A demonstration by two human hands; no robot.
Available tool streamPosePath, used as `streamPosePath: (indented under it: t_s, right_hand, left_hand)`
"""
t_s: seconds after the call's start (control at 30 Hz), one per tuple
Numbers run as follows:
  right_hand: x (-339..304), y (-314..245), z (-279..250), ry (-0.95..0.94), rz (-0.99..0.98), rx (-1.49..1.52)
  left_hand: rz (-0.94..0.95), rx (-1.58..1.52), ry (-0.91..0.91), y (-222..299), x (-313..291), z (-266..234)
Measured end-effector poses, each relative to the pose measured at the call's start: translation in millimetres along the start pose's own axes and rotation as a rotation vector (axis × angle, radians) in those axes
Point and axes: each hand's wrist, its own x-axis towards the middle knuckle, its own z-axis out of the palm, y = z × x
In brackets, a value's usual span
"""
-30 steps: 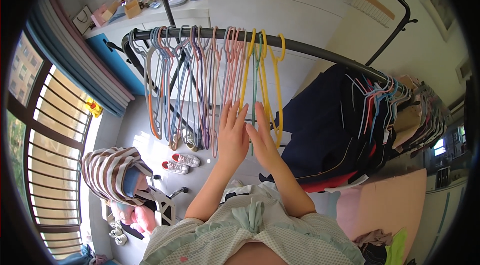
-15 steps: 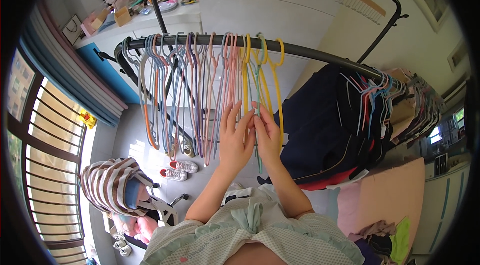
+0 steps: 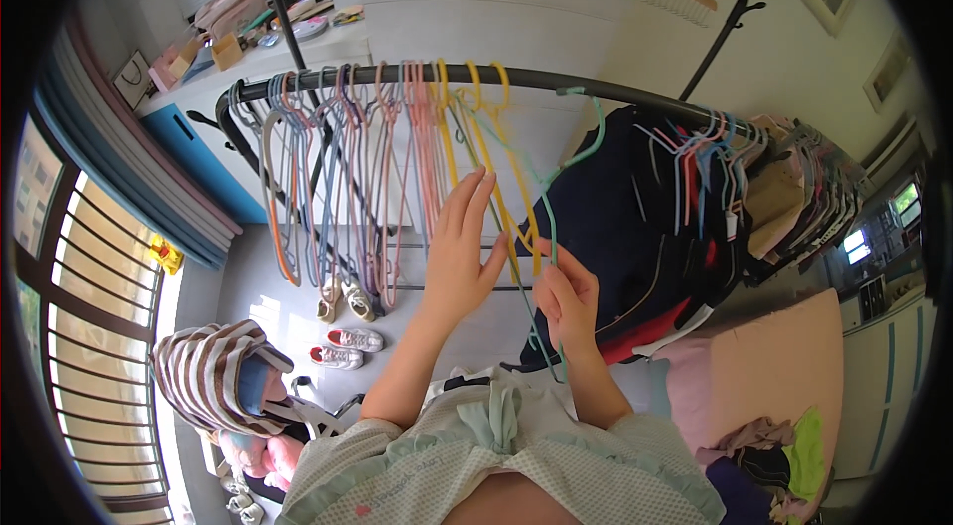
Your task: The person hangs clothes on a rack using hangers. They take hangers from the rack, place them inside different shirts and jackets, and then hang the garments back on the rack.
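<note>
My right hand is closed around one side of a green clothes hanger. The hanger stands tilted, its hook in front of the black rail; whether the hook touches the rail I cannot tell. Fingers stretched and holding nothing, my left hand is raised beside the hanger's left arm. Just behind both hands, several yellow hangers hang from the rail. Pink hangers and blue hangers crowd the rail farther left.
Dark garments hang at the right, with more hangers above them. White shoes stand on the floor below the rail. A striped cloth covers a chair at the left. A pink bed surface holds crumpled clothes at the lower right.
The green hanger has swung out to the right of the yellow ones, carried by my right hand. My hands have parted, and the left one has opened. The view has shifted slightly right.
</note>
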Motion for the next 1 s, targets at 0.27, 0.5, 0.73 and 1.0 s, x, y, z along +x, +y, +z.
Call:
streamPosePath:
  t_s: [0.27, 0.5, 0.73, 1.0]
  right_hand:
    - [-73, -36, -80, -0.169, -0.035, 0.308]
    - [-163, -88, -135, -0.014, 0.062, 0.055]
    - [-255, -159, -178, 0.174, 0.068, -0.754]
    - [-371, -186, -237, 0.495, -0.026, -0.915]
  left_hand:
    - [0.128, 0.050, -0.002, 46, 9, 45]
    - [0.342, 0.153, -0.053, 108, 4, 75]
    - [0.353, -0.145, -0.292, 169, -49, 115]
    - [0.088, -0.610, -0.569, 249, -120, 176]
